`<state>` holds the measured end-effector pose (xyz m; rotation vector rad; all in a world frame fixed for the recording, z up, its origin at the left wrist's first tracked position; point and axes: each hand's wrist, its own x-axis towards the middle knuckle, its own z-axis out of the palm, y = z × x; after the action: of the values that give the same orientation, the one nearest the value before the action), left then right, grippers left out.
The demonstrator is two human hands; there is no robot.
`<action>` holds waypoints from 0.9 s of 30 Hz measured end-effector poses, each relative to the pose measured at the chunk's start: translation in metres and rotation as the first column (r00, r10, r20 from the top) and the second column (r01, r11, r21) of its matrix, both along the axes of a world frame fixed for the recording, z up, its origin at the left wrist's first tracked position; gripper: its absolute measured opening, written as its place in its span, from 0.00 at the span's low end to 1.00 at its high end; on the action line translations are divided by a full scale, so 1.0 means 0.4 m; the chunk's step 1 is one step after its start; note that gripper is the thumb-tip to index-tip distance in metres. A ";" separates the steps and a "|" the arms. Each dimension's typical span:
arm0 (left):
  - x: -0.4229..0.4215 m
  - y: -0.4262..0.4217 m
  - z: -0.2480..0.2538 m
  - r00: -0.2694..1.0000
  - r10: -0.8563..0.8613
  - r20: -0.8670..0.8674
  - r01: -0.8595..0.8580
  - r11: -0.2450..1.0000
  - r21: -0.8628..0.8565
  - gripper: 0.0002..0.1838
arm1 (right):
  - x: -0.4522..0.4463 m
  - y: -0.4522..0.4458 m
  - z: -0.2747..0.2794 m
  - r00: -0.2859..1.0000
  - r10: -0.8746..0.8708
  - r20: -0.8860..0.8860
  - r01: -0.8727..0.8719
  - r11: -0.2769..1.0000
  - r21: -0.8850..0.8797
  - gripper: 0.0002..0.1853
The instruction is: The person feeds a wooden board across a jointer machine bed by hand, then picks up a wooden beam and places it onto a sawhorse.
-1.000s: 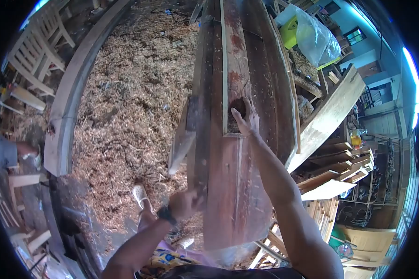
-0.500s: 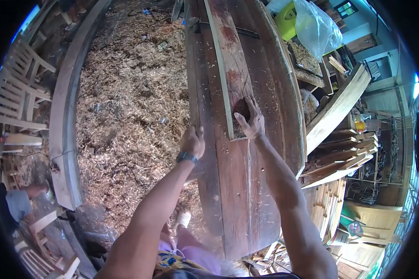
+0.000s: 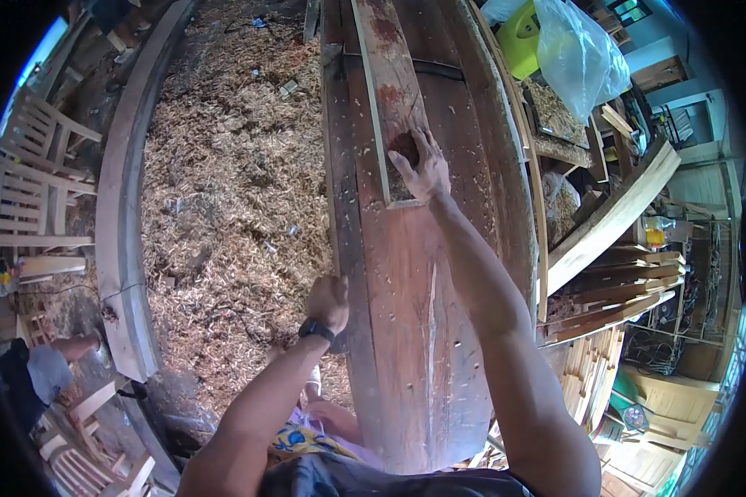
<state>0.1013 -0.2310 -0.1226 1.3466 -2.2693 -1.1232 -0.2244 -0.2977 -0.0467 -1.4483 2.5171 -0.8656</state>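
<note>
A long narrow board (image 3: 392,103) with reddish patches lies on a wide, dark reddish wooden slab (image 3: 402,331). My right hand (image 3: 425,172) rests on the board near its close end, thumb and fingers spread around a dark reddish spot (image 3: 404,147). I cannot tell whether that spot is part of the board's surface. Beside the slab's left edge, my left hand (image 3: 330,304) is closed with its fingers curled. What it grips, if anything, is hidden. A dark watch (image 3: 316,331) is on the left wrist.
Wood shavings (image 3: 232,190) cover the floor at left, alongside a long beam (image 3: 123,190). Slatted chairs (image 3: 37,195) stand beyond it, and another person's leg (image 3: 70,346) shows. At right are a leaning plank (image 3: 613,219), stacked boards (image 3: 622,294) and a plastic bag (image 3: 580,62).
My left hand has slid back along the slab's edge toward my body. My right hand keeps its place on the board. The whole view has shifted slightly.
</note>
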 end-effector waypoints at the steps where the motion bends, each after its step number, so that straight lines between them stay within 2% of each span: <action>1: -0.001 -0.002 0.004 0.999 -0.031 -0.035 0.029 0.998 -0.056 0.20 | -0.016 -0.029 0.000 1.000 0.000 0.000 0.000 1.000 -0.005 0.50; 2: 0.004 0.000 0.009 0.994 -0.096 0.043 0.097 0.995 -0.014 0.13 | -0.030 -0.057 -0.001 1.000 0.002 -0.011 -0.002 1.000 -0.015 0.50; 5: 0.006 0.008 0.021 0.998 -0.035 -0.043 0.035 0.999 -0.012 0.13 | -0.076 -0.131 -0.002 0.999 0.033 -0.001 -0.033 0.998 -0.058 0.49; 6: 0.005 0.010 0.009 0.998 -0.018 -0.058 0.015 0.998 -0.057 0.13 | -0.086 -0.149 0.000 0.999 0.036 -0.001 -0.036 0.998 -0.052 0.49; 12: 0.013 0.027 -0.021 1.000 0.027 -0.011 -0.028 0.999 -0.017 0.14 | -0.124 -0.219 -0.007 0.999 0.031 -0.043 -0.033 0.998 -0.047 0.49; 14: 0.012 0.019 -0.008 0.999 0.030 0.020 -0.031 0.999 0.029 0.14 | -0.129 -0.232 -0.013 0.986 0.011 -0.165 -0.026 0.996 -0.089 0.42; 18: 0.009 0.011 -0.003 1.000 0.017 0.012 -0.018 0.998 0.057 0.14 | -0.155 -0.267 -0.026 0.988 0.006 -0.156 -0.025 0.993 -0.118 0.41; 21: 0.010 0.016 -0.009 0.999 0.041 -0.011 -0.041 0.999 -0.010 0.14 | -0.156 -0.272 -0.025 0.964 0.048 -0.260 -0.098 0.978 -0.182 0.40; 23: 0.010 0.017 -0.002 0.999 0.035 0.014 -0.035 0.999 0.005 0.14 | -0.127 -0.251 0.001 0.920 0.063 -0.386 -0.051 0.998 0.042 0.40; 27: 0.008 0.013 -0.008 0.999 0.051 -0.002 -0.051 0.999 0.011 0.14 | -0.088 -0.254 0.008 0.958 0.041 -0.285 0.003 0.988 0.154 0.41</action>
<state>0.1044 -0.2258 -0.1257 1.3983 -2.2170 -1.1221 -0.2598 -0.3993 -0.0435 -1.6480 2.6948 -0.4720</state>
